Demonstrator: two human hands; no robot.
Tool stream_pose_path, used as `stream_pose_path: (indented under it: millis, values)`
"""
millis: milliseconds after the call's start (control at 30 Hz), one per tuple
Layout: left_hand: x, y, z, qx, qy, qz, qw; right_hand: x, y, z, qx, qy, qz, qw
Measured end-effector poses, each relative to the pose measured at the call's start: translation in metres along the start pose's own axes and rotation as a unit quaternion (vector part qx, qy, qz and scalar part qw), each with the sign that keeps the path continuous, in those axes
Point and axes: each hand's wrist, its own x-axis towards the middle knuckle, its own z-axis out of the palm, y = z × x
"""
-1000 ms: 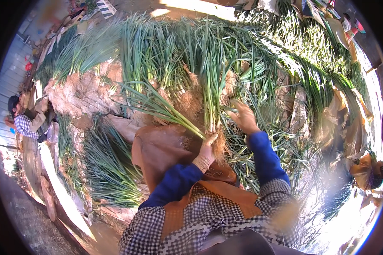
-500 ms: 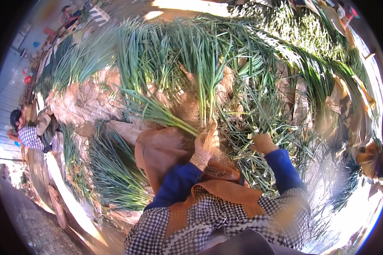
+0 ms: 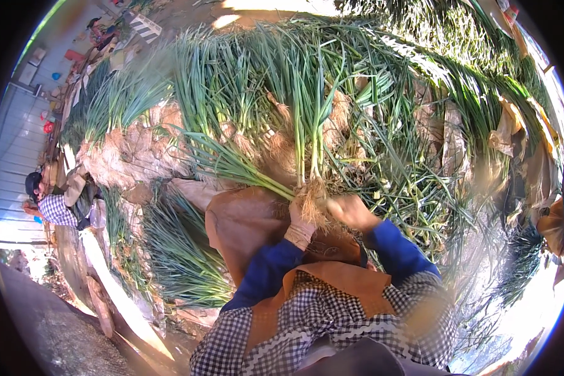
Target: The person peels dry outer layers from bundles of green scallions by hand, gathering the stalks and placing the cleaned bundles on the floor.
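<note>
My left hand [image 3: 302,219] is closed around the root end of a small bunch of garlic greens [image 3: 307,141], above my lap. Their pale stalks stand upward with long green leaves, and tan hairy roots [image 3: 313,199] spill over my fingers. A few more stalks [image 3: 244,170] slant off to the left from the same grip. Close against the right side of these roots is my right hand [image 3: 352,212], its fingers curled inward; whatever they pinch is hidden. A brown apron [image 3: 244,216] covers my lap beneath both hands.
Rows of garlic greens [image 3: 213,81] lie ahead, roots toward me. Another pile [image 3: 182,250] is at my left. Loose leaf trimmings [image 3: 407,207] are strewn on the right. At far left, a person in a checked top [image 3: 59,207] sits beside wooden beams [image 3: 122,294].
My right hand has moved left from over the loose leaves to the roots in my left hand. My left hand keeps its hold on the bunch. The view has shifted slightly.
</note>
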Motion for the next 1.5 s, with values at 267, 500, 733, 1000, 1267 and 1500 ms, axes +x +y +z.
stream_pose_path:
  millis: [267, 500, 733, 1000, 1267, 1500]
  values:
    - [0.007, 0.007, 0.006, -0.194, -0.321, -0.201, 0.905, -0.063, 0.069, -0.091, -0.438, -0.172, 0.354, 0.808]
    - [-0.011, 0.012, -0.002, -0.013, -0.134, -0.077, 0.988, 0.059, 0.032, 0.005, 0.102, -0.052, 0.192, 0.975]
    - [-0.008, 0.015, -0.027, 0.112, -0.113, -0.082, 0.984, 0.024, 0.037, 0.016, -0.272, 0.062, 0.036, 0.96]
    - [-0.02, 0.012, 0.016, -0.13, -0.263, -0.23, 0.928, 0.006, 0.035, -0.059, 0.227, 0.044, 0.222, 0.947]
    - [-0.048, 0.026, -0.009, -0.076, -0.303, -0.211, 0.926, 0.116, 0.038, 0.023, 0.568, 0.107, 0.081, 0.812]
    - [-0.049, 0.017, -0.005, 0.149, -0.088, -0.087, 0.981, 0.126, 0.077, 0.038, 0.057, 0.244, 0.17, 0.953]
